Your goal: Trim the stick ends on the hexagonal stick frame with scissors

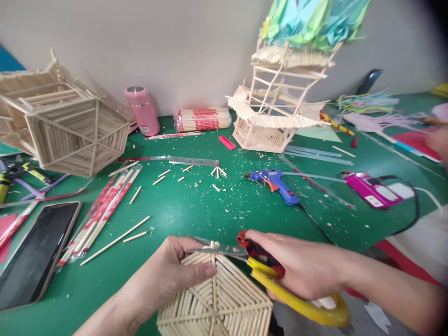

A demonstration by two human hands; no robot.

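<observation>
Pinching the panel (pixel 241 308) on the near side of the glue gun (pixel 271 179), the left hand (pixel 171 270) steadied it; the right hand (pixel 301 266) gripped scissors (pixel 297 304). Trimming stick ends (pixel 213 244) seemed underway (fiddly work), calling for careful snipping.

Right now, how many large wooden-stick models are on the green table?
2: the left model, beside the pink thermos; the right model, topped with blue-green paper. Others could be outside the picture.
</observation>
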